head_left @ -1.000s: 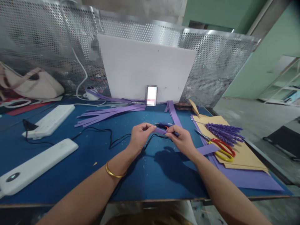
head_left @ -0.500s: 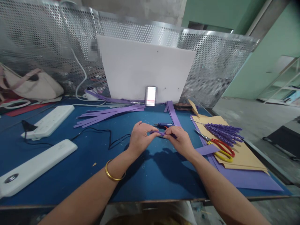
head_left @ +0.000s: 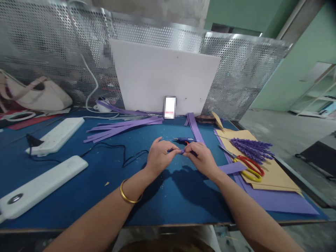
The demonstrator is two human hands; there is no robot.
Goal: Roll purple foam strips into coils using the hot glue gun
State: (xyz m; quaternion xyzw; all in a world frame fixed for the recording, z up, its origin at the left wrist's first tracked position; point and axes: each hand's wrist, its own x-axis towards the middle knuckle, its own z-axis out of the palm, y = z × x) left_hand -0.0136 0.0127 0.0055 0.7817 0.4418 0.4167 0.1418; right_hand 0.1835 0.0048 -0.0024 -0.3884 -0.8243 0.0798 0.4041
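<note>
My left hand (head_left: 159, 156) and my right hand (head_left: 200, 157) meet over the middle of the blue table (head_left: 78, 182). Both pinch a narrow purple strip (head_left: 180, 151) between fingertips, the fingers curled close together. The strip's long end (head_left: 231, 167) trails out to the right under my right wrist. A gold bangle sits on my left wrist. A glue gun (head_left: 183, 140) lies just behind my hands, its black cord (head_left: 115, 150) running off to the left.
Cut purple strips (head_left: 123, 126) lie at the back. Red and yellow scissors (head_left: 246, 166) and a purple fringed bundle (head_left: 252, 147) rest on brown paper at right, over a purple sheet (head_left: 275, 201). White power strips (head_left: 56, 134) lie left. A perforated metal screen and white board stand behind.
My two hands have closed in on each other and dropped slightly, the fingertips now touching around the purple strip. Nothing else on the table has moved.
</note>
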